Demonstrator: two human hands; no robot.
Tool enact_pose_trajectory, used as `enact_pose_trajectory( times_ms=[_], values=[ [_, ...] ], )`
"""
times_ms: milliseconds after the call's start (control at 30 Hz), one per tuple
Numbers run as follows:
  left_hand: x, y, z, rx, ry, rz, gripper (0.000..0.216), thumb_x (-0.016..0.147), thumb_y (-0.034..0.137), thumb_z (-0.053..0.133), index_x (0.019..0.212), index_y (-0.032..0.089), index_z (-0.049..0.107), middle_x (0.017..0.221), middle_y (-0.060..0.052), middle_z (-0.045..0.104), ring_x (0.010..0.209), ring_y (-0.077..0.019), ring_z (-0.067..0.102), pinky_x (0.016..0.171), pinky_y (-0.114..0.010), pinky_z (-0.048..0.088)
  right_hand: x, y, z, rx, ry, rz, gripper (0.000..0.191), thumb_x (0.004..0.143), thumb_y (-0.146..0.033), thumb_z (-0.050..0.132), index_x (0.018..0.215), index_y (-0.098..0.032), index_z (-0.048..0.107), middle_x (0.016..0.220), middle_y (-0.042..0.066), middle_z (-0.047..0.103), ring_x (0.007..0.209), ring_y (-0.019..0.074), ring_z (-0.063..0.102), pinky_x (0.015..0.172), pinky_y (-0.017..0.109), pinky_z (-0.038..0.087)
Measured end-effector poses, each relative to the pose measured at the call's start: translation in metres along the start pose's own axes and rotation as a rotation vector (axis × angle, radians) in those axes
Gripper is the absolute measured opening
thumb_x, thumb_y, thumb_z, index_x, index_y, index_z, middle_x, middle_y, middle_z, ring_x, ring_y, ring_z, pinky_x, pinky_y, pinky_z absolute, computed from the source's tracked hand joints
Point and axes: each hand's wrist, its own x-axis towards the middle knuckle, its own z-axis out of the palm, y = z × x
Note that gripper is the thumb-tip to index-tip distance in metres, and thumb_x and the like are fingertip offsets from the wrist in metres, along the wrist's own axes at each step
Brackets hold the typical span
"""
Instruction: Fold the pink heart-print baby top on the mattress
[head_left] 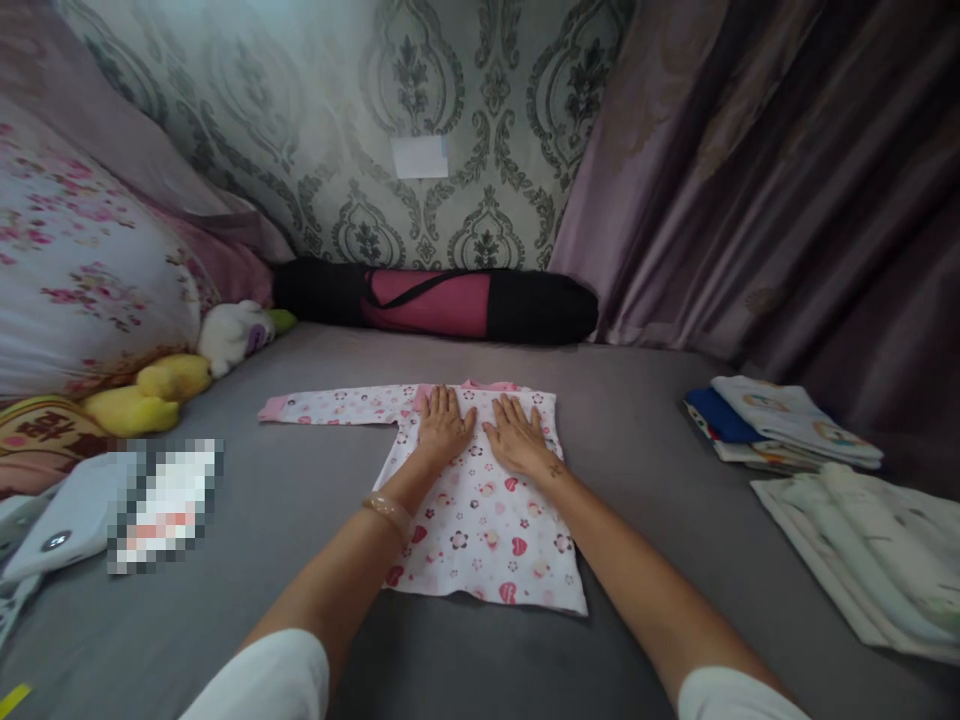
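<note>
A small white baby shirt [480, 520] with a pink heart and flower print lies flat on the grey bed sheet [285, 500]. One sleeve stretches out to the left; the right side looks folded in. My left hand [442, 425] and my right hand [516, 435] rest side by side on the shirt's upper chest, palms down and fingers stretched flat. A bead bracelet circles my left wrist. Neither hand holds anything.
Folded clothes are stacked at the right [784, 420], with pale folded cloths [870, 550] nearer me. A black and pink roll bag [435, 300] lies along the wall. A floral pillow [82, 270] and plush toys [180, 380] sit at the left. Curtains hang at the right.
</note>
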Motion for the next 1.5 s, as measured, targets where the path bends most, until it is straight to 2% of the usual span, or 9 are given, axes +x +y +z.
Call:
enact_pose_trajectory(
  times_ms=[333,567,667,933,1100,1200,1333,1400,1500],
  values=[
    [-0.001,-0.002,0.003,0.010,0.012,-0.017,0.070,0.094,0.051,0.027,0.143,0.002,0.037,0.150,-0.024,0.032,0.141,-0.0369,0.023,0.114,-0.049,0.014,-0.011,0.036,-0.003,-0.102,0.089,0.214,0.075,0.096,-0.051,0.021,0.148,0.003,0.021,0.157,0.021,0.013,0.145,0.0299,0.007,0.115,0.048,0.002],
    [-0.003,-0.005,-0.004,0.045,0.004,-0.004,0.065,0.096,0.046,0.024,0.144,0.004,0.037,0.150,-0.022,0.033,0.141,-0.0378,0.024,0.113,-0.053,0.014,-0.013,0.049,0.004,-0.098,0.139,0.211,0.073,0.096,-0.049,0.021,0.147,0.004,0.023,0.156,0.022,0.018,0.143,0.0313,0.015,0.114,0.043,0.013],
    [-0.004,-0.015,-0.011,0.068,-0.024,0.053,0.057,0.097,0.036,0.024,0.143,0.007,0.039,0.150,-0.020,0.035,0.139,-0.0334,0.030,0.113,-0.047,0.019,-0.012,0.051,0.005,-0.108,0.150,0.209,0.073,0.096,-0.049,0.021,0.147,0.003,0.024,0.156,0.021,0.018,0.143,0.0311,0.016,0.114,0.043,0.015],
    [0.001,-0.054,-0.023,-0.032,-0.106,0.177,0.054,0.096,0.039,0.033,0.140,0.009,0.041,0.152,-0.019,0.033,0.141,-0.0288,0.028,0.112,-0.042,0.024,-0.011,0.050,0.004,-0.140,0.144,0.207,0.072,0.096,-0.047,0.021,0.146,0.004,0.026,0.155,0.022,0.020,0.143,0.0312,0.017,0.114,0.042,0.016],
    [0.012,-0.078,-0.039,-0.254,-0.103,0.288,0.041,0.090,0.031,0.048,0.128,0.016,0.055,0.140,-0.013,0.050,0.128,-0.0203,0.048,0.105,-0.028,0.036,-0.006,0.049,0.005,-0.147,0.112,0.231,0.074,0.095,-0.050,0.019,0.147,0.003,0.024,0.156,0.020,0.018,0.144,0.0311,0.015,0.114,0.042,0.016],
    [0.009,-0.108,-0.052,-0.346,0.077,0.110,0.036,0.090,0.027,0.048,0.123,0.015,0.058,0.124,-0.013,0.061,0.116,-0.0208,0.056,0.099,-0.030,0.042,-0.002,0.050,0.006,-0.151,0.097,0.248,0.076,0.094,-0.052,0.019,0.147,0.003,0.024,0.156,0.020,0.017,0.144,0.0311,0.014,0.115,0.042,0.014],
    [-0.010,-0.162,-0.069,-0.192,0.340,-0.423,0.032,0.089,0.026,0.047,0.114,0.011,0.061,0.111,-0.019,0.062,0.109,-0.0290,0.056,0.095,-0.041,0.042,0.001,0.051,-0.001,-0.150,0.064,0.263,0.075,0.094,-0.052,0.020,0.147,0.000,0.028,0.156,0.020,0.019,0.143,0.0304,0.017,0.114,0.044,0.018],
    [-0.020,-0.184,-0.075,-0.111,0.388,-0.671,0.036,0.088,0.030,0.050,0.114,0.008,0.059,0.116,-0.023,0.057,0.113,-0.0333,0.053,0.093,-0.044,0.042,0.002,0.043,-0.009,-0.171,0.088,0.246,0.071,0.093,-0.050,0.025,0.145,-0.002,0.032,0.155,0.021,0.022,0.143,0.0317,0.019,0.112,0.049,0.019],
    [-0.029,-0.204,-0.078,-0.085,0.386,-0.886,0.045,0.084,0.037,0.054,0.115,0.004,0.056,0.121,-0.027,0.053,0.114,-0.0373,0.051,0.090,-0.046,0.041,0.007,0.013,-0.018,-0.197,0.178,0.148,0.061,0.095,-0.041,0.026,0.143,-0.005,0.037,0.153,0.021,0.026,0.142,0.0309,0.020,0.112,0.052,0.014]
  ],
)
